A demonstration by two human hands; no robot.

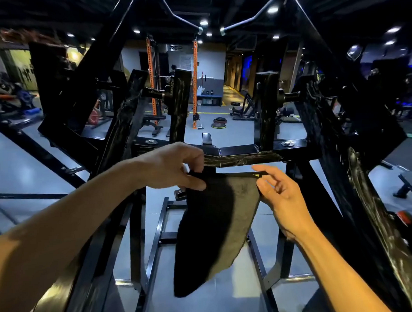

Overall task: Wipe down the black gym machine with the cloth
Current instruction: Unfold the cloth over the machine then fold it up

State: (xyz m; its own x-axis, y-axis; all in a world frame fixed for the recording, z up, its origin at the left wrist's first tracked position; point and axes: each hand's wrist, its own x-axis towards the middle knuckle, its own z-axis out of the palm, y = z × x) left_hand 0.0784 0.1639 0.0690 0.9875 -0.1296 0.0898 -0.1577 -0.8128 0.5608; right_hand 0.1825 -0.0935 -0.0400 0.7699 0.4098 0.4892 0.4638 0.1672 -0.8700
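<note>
Your left hand [174, 168] pinches the top left corner of the cloth [216, 227]: thumb and fingers closed on the fabric. Your right hand [280, 195] holds the top right corner, index finger extended along the upper edge, thumb under it, remaining fingers loosely curled. The cloth hangs spread between both hands, its top edge horizontal, its long axis running down to a point near the floor.

The machine [337, 130] surrounds you. Its nearest part is the crossbar [243, 158], just above and beyond the cloth's top edge and parallel to it. The left hand partly overlaps the crossbar's left end; contact cannot be confirmed. Judgement: the wipe calls for lifting the cloth up and forward onto the crossbar, with the left hand the nearer.

The cloth's left half is in deep shadow, folds unreadable. The machine's uprights are cut off at the frame edges; the streaks on the black paint could be residue or glare.
</note>
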